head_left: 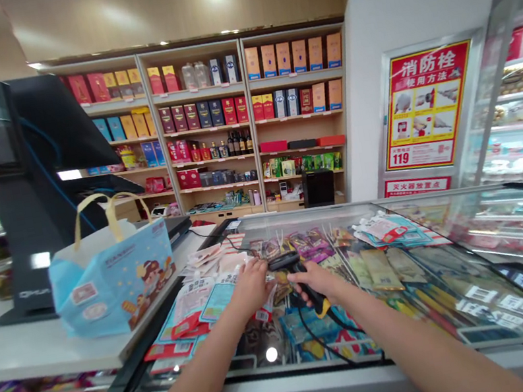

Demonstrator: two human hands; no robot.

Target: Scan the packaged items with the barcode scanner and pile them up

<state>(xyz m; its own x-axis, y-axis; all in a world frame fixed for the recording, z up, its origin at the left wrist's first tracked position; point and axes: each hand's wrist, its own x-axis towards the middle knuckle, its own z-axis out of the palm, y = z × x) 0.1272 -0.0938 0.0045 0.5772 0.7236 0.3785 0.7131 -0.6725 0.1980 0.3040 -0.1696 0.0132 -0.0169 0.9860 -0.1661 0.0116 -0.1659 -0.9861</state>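
Tall shelves (248, 91) of boxed goods line the shop's back wall, beyond a glass-topped freezer (274, 391). Near the middle of its glass, the right hand (320, 281) wraps the handle of a black barcode scanner (284, 261). The left hand (251, 286) reaches in just beside the scanner's head, over packets; I cannot tell whether it grips one. Loose snack packets (186, 315) overlap along the left edge toward the near left corner; another pile (390, 228) lies near the far edge, right of middle. A dark cable (315, 335) curls toward the near edge: a sharp pull could snag it. A brushing forearm could send the overlapping packets sliding on slick glass.
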